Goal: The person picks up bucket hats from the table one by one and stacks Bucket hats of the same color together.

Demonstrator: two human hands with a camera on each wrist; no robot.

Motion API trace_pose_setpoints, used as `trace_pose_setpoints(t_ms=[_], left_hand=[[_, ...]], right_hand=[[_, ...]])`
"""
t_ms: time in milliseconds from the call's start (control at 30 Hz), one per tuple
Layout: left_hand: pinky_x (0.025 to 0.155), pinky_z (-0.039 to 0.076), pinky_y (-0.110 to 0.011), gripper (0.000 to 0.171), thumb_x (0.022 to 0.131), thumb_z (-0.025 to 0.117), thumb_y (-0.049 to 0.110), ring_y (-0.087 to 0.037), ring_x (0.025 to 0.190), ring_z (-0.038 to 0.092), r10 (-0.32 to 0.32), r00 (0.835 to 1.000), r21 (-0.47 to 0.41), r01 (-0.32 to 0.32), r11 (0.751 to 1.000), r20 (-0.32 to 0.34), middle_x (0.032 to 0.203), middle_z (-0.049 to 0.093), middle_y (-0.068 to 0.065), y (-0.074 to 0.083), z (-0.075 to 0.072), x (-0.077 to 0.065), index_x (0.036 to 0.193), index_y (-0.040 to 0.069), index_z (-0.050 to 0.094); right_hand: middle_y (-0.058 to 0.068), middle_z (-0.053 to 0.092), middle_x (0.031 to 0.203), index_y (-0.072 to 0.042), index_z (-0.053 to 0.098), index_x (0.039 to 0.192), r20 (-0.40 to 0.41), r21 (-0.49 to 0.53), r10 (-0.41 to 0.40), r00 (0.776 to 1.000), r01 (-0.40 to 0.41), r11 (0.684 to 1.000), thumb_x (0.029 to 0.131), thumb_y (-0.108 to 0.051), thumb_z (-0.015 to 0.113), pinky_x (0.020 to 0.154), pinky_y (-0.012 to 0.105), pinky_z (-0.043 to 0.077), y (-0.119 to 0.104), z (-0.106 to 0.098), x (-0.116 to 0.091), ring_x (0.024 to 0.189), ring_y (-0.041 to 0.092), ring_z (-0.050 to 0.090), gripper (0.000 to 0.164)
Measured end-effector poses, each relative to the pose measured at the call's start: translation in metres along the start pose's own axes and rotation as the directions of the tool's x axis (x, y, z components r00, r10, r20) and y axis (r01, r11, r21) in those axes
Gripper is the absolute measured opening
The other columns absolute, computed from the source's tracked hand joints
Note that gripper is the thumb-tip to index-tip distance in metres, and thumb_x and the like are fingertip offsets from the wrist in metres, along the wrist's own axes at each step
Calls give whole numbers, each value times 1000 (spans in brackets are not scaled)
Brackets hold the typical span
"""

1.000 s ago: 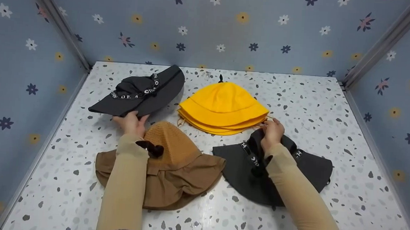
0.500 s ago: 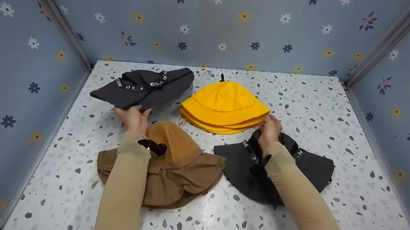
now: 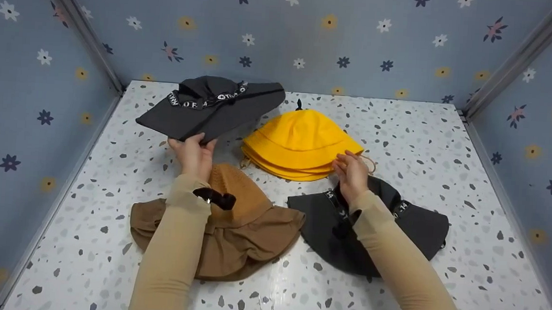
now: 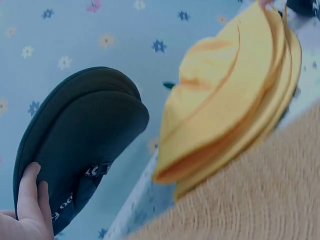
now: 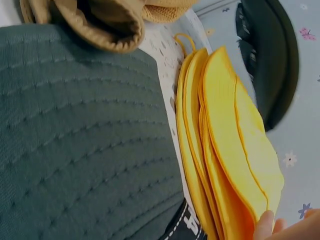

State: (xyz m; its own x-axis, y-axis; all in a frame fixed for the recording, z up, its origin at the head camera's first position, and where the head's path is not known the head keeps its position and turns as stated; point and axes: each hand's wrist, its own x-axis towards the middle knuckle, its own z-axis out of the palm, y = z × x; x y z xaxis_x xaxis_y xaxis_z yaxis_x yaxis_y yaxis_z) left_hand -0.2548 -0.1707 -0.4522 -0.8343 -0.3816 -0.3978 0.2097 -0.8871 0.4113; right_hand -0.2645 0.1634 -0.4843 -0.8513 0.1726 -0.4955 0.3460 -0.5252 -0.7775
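In the head view my left hand (image 3: 193, 157) grips the near brim of a dark grey bucket hat (image 3: 221, 106) with a white-lettered band, holding it up and tilted at the back left. The left wrist view shows fingers (image 4: 31, 197) on that hat's brim (image 4: 85, 130). To its right stands a stack of yellow bucket hats (image 3: 303, 140), nested brim in brim. My right hand (image 3: 353, 176) is at the right side of their brims, its fingertips (image 5: 265, 222) touching the top yellow hat (image 5: 245, 140) in the right wrist view.
A brown hat (image 3: 242, 239) with a tan woven crown lies front left, under my left forearm. A second dark hat (image 3: 328, 244) lies front right beneath my right forearm. Flower-patterned walls (image 3: 283, 40) enclose the speckled table (image 3: 480, 263) at the back and sides.
My left hand has raised the dark hat and carried it rightward and back, levelling its brim. My right hand has shifted slightly left along the yellow brims. The other hats stay put.
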Motion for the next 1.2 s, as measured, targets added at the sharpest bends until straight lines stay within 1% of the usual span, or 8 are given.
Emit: trace_pose_setpoints(t_ms=[133, 367, 500, 700, 900, 1000, 1100, 1200], left_hand=[[61, 59, -32, 94, 94, 39, -20, -34, 121, 55, -39, 998, -6, 40, 999, 39, 150, 32, -11, -7, 8, -8, 152, 48, 8], [65, 61, -32, 95, 93, 40, -21, -33, 108, 59, -69, 993, 59, 64, 996, 98, 149, 33, -15, -22, 19, -20, 154, 43, 6], [65, 60, -32, 90, 93, 40, -22, -30, 106, 59, -95, 989, 94, 85, 992, 115, 146, 35, -15, -30, 19, -24, 153, 39, 10], [65, 60, -31, 85, 91, 41, -22, -26, 97, 63, -135, 981, 148, 114, 982, 139, 132, 45, -12, -39, 14, -29, 150, 35, 17], [67, 60, -31, 91, 92, 41, -21, -25, 96, 66, -201, 966, 193, 168, 967, 161, 133, 45, -13, -47, 9, -35, 153, 39, 10], [67, 61, -31, 92, 91, 41, -22, -24, 95, 66, -227, 960, 199, 193, 961, 166, 132, 44, -13, -49, 7, -38, 153, 39, 10], [68, 61, -31, 84, 91, 41, -22, -24, 92, 68, -238, 956, 219, 200, 955, 168, 129, 46, -13, -51, 7, -40, 150, 32, 17], [68, 61, -31, 75, 90, 41, -22, -24, 90, 69, -248, 953, 240, 202, 950, 177, 126, 48, -13, -52, 8, -43, 145, 27, 24]], right_hand=[[14, 43, 148, -7, 34, 152, 40, 1, 17, 999, -17, 1000, 104, -12, 46, 109, 27, 44, 1, 4, -4, 130, 25, 49, 50], [13, 42, 153, -10, 32, 153, 133, 42, 37, 990, -43, 998, 104, -26, 51, 111, 30, 42, 2, 10, -9, 140, 30, 43, 55], [14, 38, 156, -10, 24, 157, 207, 49, 24, 978, -35, 998, 103, -36, 52, 113, 32, 41, 3, 14, -13, 143, 32, 39, 66], [15, 34, 158, -6, 19, 158, 269, 25, 5, 963, -12, 1000, 102, -43, 52, 114, 34, 39, 4, 17, -16, 144, 33, 39, 75], [16, 30, 161, -6, 14, 159, 309, 58, 8, 951, -27, 998, 100, -48, 52, 116, 35, 37, 3, 18, -17, 146, 31, 36, 81], [15, 31, 160, -8, 19, 158, 316, 64, 5, 949, -27, 998, 100, -50, 51, 115, 34, 38, 2, 18, -17, 145, 30, 38, 78], [13, 35, 159, -10, 30, 155, 326, 86, -10, 945, -19, 996, 101, -48, 49, 116, 35, 38, 2, 17, -17, 143, 29, 40, 69], [13, 44, 151, -11, 41, 149, 323, 119, -25, 946, -14, 993, 102, -45, 49, 116, 36, 38, 1, 16, -17, 141, 28, 43, 59]])
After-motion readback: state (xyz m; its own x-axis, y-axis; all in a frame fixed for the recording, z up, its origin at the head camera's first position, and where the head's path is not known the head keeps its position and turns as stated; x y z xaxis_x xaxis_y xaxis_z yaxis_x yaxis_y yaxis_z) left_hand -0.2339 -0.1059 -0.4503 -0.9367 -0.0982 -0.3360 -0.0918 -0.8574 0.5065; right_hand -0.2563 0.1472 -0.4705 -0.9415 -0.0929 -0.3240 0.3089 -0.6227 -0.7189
